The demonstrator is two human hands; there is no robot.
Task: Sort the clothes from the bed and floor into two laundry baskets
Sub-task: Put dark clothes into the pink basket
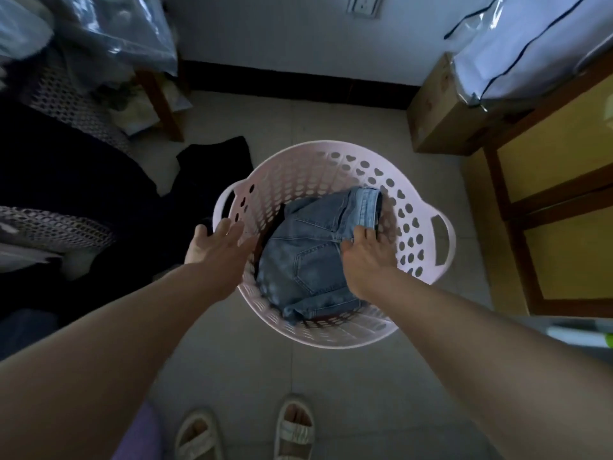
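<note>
A pale pink laundry basket with heart-shaped holes stands on the tiled floor in front of me. Folded blue jeans lie inside it on top of something dark. My right hand rests on the jeans inside the basket, fingers spread over the denim. My left hand hovers open at the basket's left rim, fingers straight. A dark garment lies on the floor just left of the basket.
A second mesh basket sits at the left with dark clothes piled over it. A wooden cabinet and a cardboard box stand at the right. A wooden leg rises at the back left. My sandalled feet stand below.
</note>
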